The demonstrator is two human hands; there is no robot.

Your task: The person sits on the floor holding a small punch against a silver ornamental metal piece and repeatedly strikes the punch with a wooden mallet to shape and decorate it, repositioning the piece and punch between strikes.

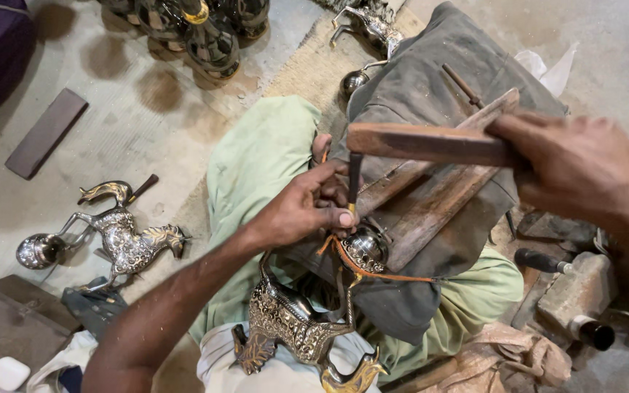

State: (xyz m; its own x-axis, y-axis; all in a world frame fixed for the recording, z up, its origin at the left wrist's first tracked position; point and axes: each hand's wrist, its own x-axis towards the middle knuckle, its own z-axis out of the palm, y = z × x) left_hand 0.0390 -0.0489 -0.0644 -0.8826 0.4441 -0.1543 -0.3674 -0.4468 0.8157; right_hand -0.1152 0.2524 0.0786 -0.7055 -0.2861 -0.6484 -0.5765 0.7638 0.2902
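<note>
**Chisel held on a brass horse figure, wooden mallet raised above it**

The left hand has its fingers pinched around a thin dark chisel, held upright with its tip on the round ball of a brass horse figure. The figure lies across the person's lap, its ball resting against a wooden block set on a grey cloth. An orange cord runs over the ball. The right hand is clenched around the handle of a wooden mallet, whose head hangs just above the chisel's top; whether they touch is hard to tell. A finished horse figure lies on the floor at the left.
</note>
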